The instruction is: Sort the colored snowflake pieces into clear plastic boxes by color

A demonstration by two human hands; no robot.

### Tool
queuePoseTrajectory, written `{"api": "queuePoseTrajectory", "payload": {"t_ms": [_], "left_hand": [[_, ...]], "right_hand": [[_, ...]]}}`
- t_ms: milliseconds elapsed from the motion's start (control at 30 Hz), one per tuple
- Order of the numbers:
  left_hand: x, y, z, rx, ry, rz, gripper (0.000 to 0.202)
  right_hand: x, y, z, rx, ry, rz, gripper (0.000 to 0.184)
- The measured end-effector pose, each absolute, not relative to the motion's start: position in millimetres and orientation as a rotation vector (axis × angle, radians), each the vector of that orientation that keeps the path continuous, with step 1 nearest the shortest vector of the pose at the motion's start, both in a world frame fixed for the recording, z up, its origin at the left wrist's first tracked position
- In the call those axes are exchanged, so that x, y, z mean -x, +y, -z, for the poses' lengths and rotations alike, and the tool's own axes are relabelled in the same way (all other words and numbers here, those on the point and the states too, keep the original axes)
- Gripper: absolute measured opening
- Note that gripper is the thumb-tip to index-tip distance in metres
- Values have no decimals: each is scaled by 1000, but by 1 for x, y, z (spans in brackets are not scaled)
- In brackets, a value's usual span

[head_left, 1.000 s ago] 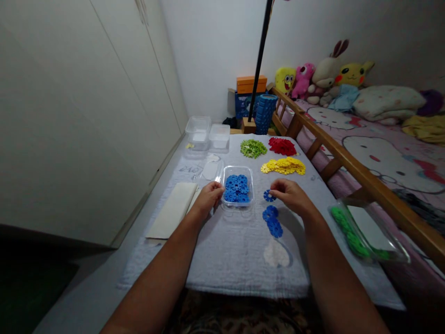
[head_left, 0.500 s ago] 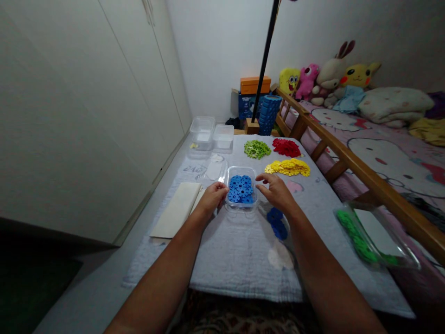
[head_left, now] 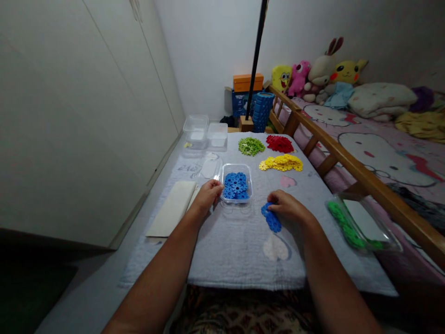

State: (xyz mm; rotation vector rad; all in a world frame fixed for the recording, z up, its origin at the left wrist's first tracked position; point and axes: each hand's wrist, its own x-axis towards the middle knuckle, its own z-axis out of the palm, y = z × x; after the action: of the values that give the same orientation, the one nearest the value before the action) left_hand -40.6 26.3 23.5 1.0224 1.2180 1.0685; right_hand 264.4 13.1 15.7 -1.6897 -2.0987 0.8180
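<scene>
A clear plastic box (head_left: 249, 182) holding several blue flower-shaped discs (head_left: 236, 185) sits in the middle of a pale blue cloth (head_left: 236, 241). My left hand (head_left: 207, 196) grips the box's left edge with curled fingers. My right hand (head_left: 287, 207) rests on the cloth to the right of the box, its fingers closed on the top of a small loose pile of blue discs (head_left: 273, 221).
Farther back lie piles of light green discs (head_left: 251, 146), red discs (head_left: 280, 144) and yellow discs (head_left: 282, 163). Two empty clear boxes (head_left: 206, 134) stand at the back left. A clear tray with dark green discs (head_left: 358, 225) sits right, by a wooden bed rail (head_left: 351, 162). A beige sheet (head_left: 172, 208) lies left.
My right hand went over the box with one blue disc, then came back down onto the loose blue pile. My left hand has stayed on the box edge.
</scene>
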Motion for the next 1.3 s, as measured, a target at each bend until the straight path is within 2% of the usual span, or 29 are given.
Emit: {"api": "queuePoseTrajectory", "payload": {"t_ms": [267,467,633,800,1000,1300], "left_hand": [[41,25,-26,-1031,1230,-1068,21],[40,25,-27,-1013,1239,-1065,22],[40,25,-26,-1001,1220,-1076,22],[41,26,-23,-1009,1200,-1079,22],[41,27,-23,-1016,1216,-1058,22],[42,29,-17,-1009,1190,-1073,24]], "right_hand": [[-264,15,-15,1628,-1920,-969,7],[-258,16,-14,1634,-1752,-996,19],[-259,12,-18,1592,-1599,-1060,15],[-257,11,-33,1449,-1457,-1159,20],[-226,40,-59,1293,-1533,-992,22],[-163,91,-54,1390,-1627,-792,6]]}}
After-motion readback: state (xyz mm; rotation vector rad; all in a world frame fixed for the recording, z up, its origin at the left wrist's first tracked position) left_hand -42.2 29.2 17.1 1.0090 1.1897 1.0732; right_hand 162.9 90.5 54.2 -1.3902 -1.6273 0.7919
